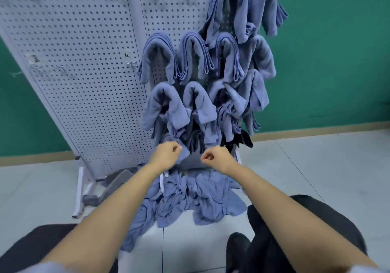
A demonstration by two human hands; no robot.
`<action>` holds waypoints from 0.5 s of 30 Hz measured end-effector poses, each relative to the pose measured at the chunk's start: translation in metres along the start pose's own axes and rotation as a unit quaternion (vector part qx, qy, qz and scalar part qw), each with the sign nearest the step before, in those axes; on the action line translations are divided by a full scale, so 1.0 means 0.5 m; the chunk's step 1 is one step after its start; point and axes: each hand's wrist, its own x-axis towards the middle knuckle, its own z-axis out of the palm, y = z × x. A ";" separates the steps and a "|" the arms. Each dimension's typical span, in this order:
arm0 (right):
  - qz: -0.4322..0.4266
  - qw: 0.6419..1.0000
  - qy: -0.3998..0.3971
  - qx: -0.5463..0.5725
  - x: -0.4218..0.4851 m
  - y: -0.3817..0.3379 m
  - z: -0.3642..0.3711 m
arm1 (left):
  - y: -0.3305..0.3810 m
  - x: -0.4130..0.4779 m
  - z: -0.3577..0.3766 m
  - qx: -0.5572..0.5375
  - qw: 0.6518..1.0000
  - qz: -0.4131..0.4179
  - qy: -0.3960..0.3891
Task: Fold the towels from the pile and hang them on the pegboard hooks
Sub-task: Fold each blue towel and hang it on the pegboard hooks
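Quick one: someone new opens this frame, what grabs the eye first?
A crowd of folded blue towels hangs draped on the right pegboard panel, upper centre, while the left panel carries no towels. Below, a crumpled towel pile spreads on the floor. Just above it, the left hand and right hand each pinch one towel held between them.

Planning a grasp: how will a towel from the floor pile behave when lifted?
Probably floppy: the towel pile lies crumpled in soft folds. Likely light: the hung towels drape over thin hooks. It may drag neighbours, since the cloths overlap.
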 end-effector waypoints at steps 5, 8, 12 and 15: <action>0.093 0.994 -0.038 -0.029 0.040 0.124 0.131 | -0.105 -0.001 0.137 -0.030 0.995 -0.060 -0.080; 0.120 0.987 -0.049 -0.097 0.068 0.208 0.180 | -0.153 0.018 0.213 -0.033 0.989 -0.092 -0.112; 0.219 0.969 -0.087 -0.076 0.107 0.311 0.243 | -0.193 0.059 0.315 -0.018 0.979 -0.114 -0.166; 0.237 0.964 -0.111 -0.047 0.137 0.358 0.279 | -0.216 0.102 0.388 -0.028 0.972 -0.141 -0.187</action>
